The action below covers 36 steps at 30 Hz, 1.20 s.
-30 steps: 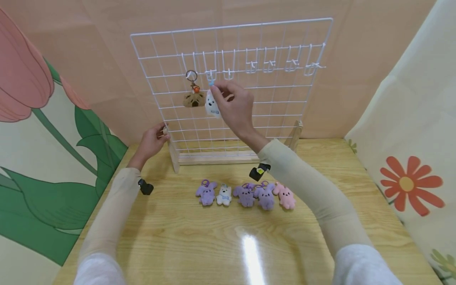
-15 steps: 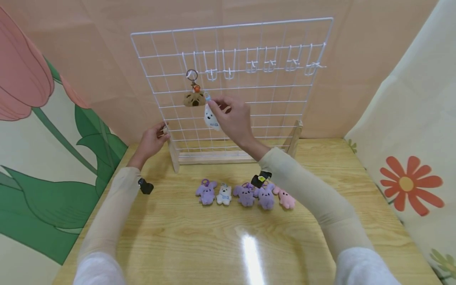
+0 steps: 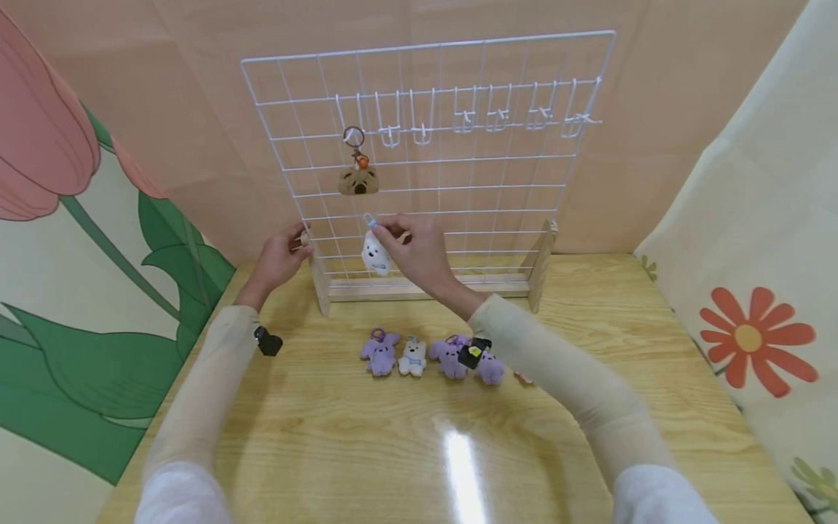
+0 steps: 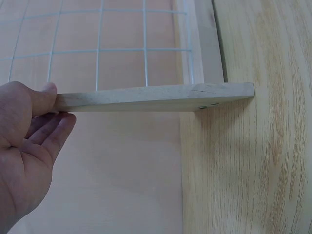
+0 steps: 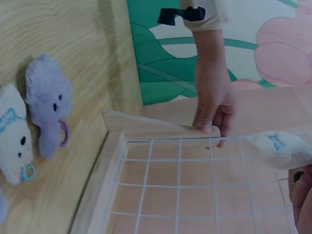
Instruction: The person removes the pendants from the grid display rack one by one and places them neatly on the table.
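My right hand [image 3: 419, 255] pinches a white plush bear keychain [image 3: 375, 255] near its light blue strap. The strap's ring sticks up above the fingertips, and the plush hangs in front of the lower part of a white wire grid [image 3: 452, 172]. In the right wrist view the same white plush [image 5: 280, 150] shows at the right edge, its face out of sight. My left hand [image 4: 24, 146] grips the end of the stand's wooden side piece [image 4: 146, 97], thumb on one face and fingers on the other. A brown bear-head keychain [image 3: 358, 181] hangs on the leftmost hook.
Several white hooks [image 3: 422, 135] line the grid's upper part. On the wooden table [image 3: 327, 437] before the stand lie purple plush keychains [image 3: 380, 356], a white bear one [image 3: 412, 358] and a pink one [image 3: 525, 378], mostly hidden by my right forearm.
My right hand has come down from hook height with the white plush bear keychain, drifting slightly left. The left hand stays at the stand's side.
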{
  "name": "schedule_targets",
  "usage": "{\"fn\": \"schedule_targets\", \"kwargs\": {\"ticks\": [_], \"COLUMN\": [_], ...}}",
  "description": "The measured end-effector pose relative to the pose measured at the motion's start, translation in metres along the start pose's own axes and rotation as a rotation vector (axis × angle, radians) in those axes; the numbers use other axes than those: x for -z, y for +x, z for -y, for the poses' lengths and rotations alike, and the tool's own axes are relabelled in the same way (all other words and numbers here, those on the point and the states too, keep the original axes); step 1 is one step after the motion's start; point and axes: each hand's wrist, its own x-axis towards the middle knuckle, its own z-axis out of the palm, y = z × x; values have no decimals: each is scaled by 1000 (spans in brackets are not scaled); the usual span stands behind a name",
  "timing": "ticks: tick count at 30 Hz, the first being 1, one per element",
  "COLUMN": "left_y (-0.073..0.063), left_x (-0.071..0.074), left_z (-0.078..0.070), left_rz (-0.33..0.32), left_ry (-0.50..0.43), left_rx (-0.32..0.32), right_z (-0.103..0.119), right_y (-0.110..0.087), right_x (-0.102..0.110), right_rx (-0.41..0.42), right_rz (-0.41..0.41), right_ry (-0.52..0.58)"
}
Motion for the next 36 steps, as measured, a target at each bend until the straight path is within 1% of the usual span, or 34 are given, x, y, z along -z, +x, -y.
{"fn": "schedule_targets", "kwargs": {"ticks": [11, 18, 24, 30, 36], "left_y": [-1, 0, 0, -1, -1], "left_x": [1, 0, 0, 0, -1], "left_z": [1, 2, 2, 1, 2], "left_rz": [12, 3, 1, -4, -6], "left_ry": [-2, -1, -11, -13, -15], "left_rx": [0, -5, -3, -4, -7], "right_z": [-16, -24, -32, -36, -39], "right_y": [-28, -46, -60, -74, -88], "right_x": [-19, -31, -43, -55, -68], "right_rx": [22, -25, -30, -57, -106], "right_rz": [87, 139, 174, 240, 291], "right_ry": [17, 18, 19, 4, 0]}}
